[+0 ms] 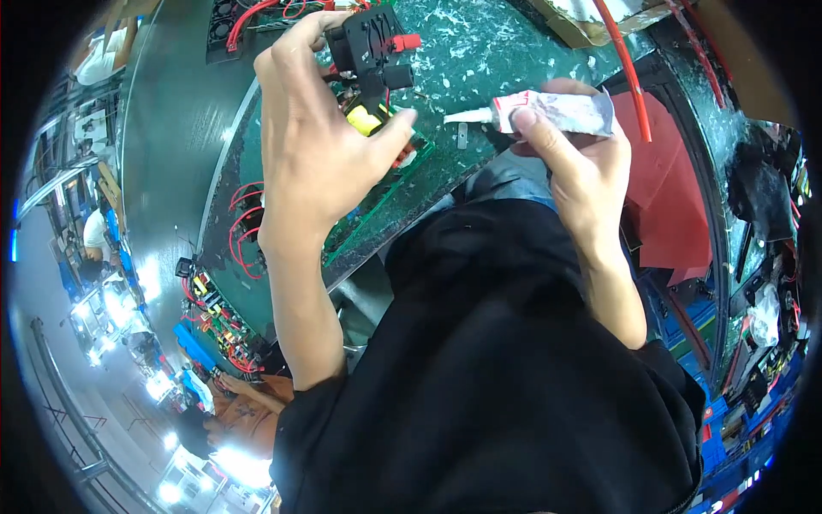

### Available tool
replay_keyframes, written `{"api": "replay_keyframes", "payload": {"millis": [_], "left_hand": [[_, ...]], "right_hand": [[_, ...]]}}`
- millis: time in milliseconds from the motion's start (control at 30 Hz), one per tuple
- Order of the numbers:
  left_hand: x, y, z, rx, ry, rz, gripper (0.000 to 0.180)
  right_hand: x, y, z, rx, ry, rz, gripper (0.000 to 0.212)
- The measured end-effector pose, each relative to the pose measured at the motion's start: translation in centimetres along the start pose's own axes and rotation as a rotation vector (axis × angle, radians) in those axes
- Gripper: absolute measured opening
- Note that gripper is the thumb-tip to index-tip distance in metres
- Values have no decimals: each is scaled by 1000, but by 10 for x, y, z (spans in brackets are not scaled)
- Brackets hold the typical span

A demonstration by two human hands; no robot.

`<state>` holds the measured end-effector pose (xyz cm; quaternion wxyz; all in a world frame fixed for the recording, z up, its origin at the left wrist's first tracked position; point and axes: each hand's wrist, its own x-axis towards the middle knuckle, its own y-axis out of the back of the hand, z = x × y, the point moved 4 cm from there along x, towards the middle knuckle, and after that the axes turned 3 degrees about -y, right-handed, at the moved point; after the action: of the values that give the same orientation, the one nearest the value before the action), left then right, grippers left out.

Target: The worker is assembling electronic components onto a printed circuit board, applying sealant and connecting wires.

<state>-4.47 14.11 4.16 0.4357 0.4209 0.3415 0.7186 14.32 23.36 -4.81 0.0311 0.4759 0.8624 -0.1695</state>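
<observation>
- Head view, far left: a co-worker in an orange-brown shirt (248, 415) sits low in the frame, near a row of populated circuit boards (224, 330) along the green bench (467, 56).
- Left of centre, thin red wires (242, 227) loop beside the person's left forearm; a black fan (224, 30) lies higher up.
- The left hand (317, 163) bends its fingers over the upper left edge of a black end panel (366, 51) with red and black posts, its thumb spread to the right; with the fingertips partly hidden, how firmly it grips cannot be told.
- Below the panel, partly behind that hand, sits a green circuit board (418, 154) bearing a yellow component (363, 121).
- At centre, a white nozzle (469, 116) points left, its tip near the left thumb but apart from it, with a small grey metal piece (462, 135) just below on the bench.
- The nozzle caps a squeeze tube (565, 113), long axis nearly level across the frame, pinched in the right hand (595, 176); panel and board lie to that hand's left, nearer the left hand.
- Far right, a red sheet (672, 197) hangs beyond a thick red cable (629, 77).
</observation>
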Motion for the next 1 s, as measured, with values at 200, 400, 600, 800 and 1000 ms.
{"api": "replay_keyframes", "payload": {"millis": [200,400,600,800,1000], "left_hand": [[-4,-1,-14,42,5,-70,91],[-4,2,-13,-48,-24,-115,93],[-9,4,-21,-107,151,-103,87],[-7,9,-19,53,-69,-105,82],[-10,6,-26,-56,-88,-58,83]], "right_hand": [[7,-27,6,-174,34,-67,26],[13,-33,16,-241,217,37,26],[9,-40,3,-484,234,-123,18],[6,-42,11,-446,212,-122,13],[7,-41,13,-416,261,-91,16]]}}
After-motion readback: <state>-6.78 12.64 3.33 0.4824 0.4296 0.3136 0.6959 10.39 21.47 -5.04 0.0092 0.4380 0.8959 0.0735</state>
